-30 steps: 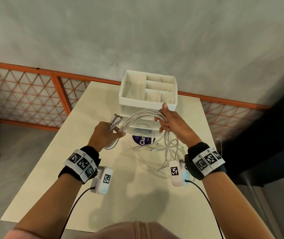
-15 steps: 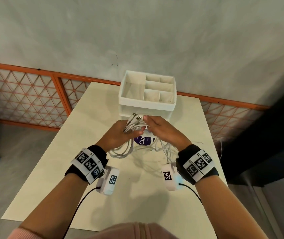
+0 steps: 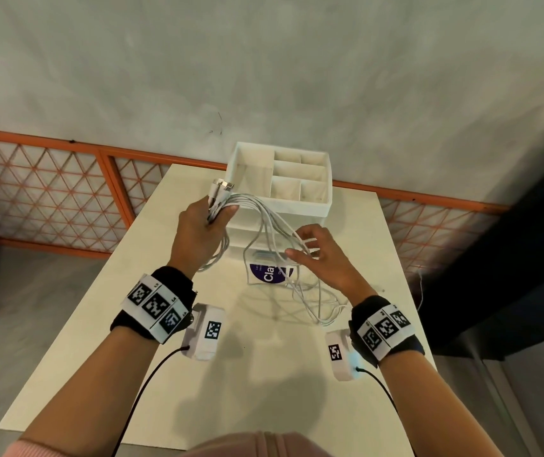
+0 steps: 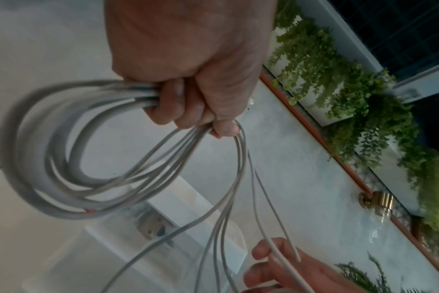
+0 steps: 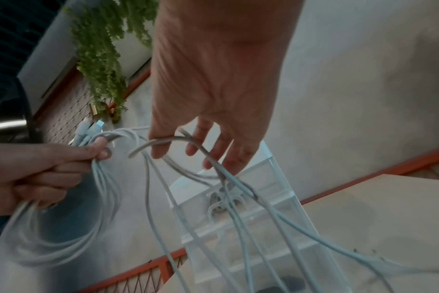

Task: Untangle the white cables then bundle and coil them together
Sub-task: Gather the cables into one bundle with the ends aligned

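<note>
Several white cables (image 3: pixel 264 219) are gathered in my left hand (image 3: pixel 203 222), which grips them in a fist above the table, plug ends (image 3: pixel 221 187) sticking up out of it. A coil of loops (image 4: pixel 63 158) hangs below that fist. The loose strands run right and down to the table (image 3: pixel 316 305). My right hand (image 3: pixel 316 255) is beside them with fingers spread and relaxed; strands (image 5: pixel 213 162) drape across its fingers (image 5: pixel 228 150) without being pinched.
A white divided organiser box (image 3: pixel 280 183) stands at the table's far edge, just behind the hands. A clear packet with a purple label (image 3: pixel 269 275) lies under the cables. An orange lattice railing (image 3: pixel 49 196) runs behind the cream table (image 3: pixel 247 374).
The hands were together at the bundle; now the left hand has lifted up and left with the cables, and the right hand has let go and moved right, fingers spread.
</note>
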The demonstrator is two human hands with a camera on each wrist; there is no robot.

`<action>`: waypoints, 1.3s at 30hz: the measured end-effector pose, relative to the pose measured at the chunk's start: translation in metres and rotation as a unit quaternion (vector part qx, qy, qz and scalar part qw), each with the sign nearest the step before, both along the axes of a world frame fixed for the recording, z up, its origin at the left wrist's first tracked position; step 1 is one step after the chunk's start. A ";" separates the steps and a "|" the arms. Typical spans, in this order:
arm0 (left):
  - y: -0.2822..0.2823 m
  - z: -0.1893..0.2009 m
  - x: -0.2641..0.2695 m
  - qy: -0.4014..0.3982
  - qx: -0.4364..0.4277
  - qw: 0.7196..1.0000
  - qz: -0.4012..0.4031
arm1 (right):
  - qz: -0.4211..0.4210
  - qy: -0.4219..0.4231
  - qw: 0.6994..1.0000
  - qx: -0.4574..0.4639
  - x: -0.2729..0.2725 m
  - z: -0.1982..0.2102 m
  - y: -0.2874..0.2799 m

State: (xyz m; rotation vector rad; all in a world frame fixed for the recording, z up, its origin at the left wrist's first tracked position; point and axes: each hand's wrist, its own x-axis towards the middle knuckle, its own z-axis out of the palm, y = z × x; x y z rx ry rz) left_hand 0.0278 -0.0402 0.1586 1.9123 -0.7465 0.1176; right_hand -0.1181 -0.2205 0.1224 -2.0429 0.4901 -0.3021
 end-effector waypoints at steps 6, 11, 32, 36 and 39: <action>0.003 -0.001 0.004 0.010 -0.004 0.999 0.038 | 0.008 -0.008 0.999 -0.034 -0.007 0.006 -0.007; 0.007 0.002 0.007 0.019 -0.034 0.997 0.066 | 0.078 0.073 0.994 -0.025 -0.015 0.000 -0.015; -0.007 0.003 -0.005 0.012 -0.001 0.992 -0.128 | 0.069 0.000 0.995 -0.076 0.027 0.037 0.006; -0.007 0.007 -0.002 0.035 -0.038 0.992 -0.114 | 0.109 -0.029 0.993 0.033 0.035 0.035 0.006; -0.002 0.006 0.006 0.004 -0.040 0.997 -0.060 | 0.111 -0.059 0.968 0.217 0.028 0.032 0.001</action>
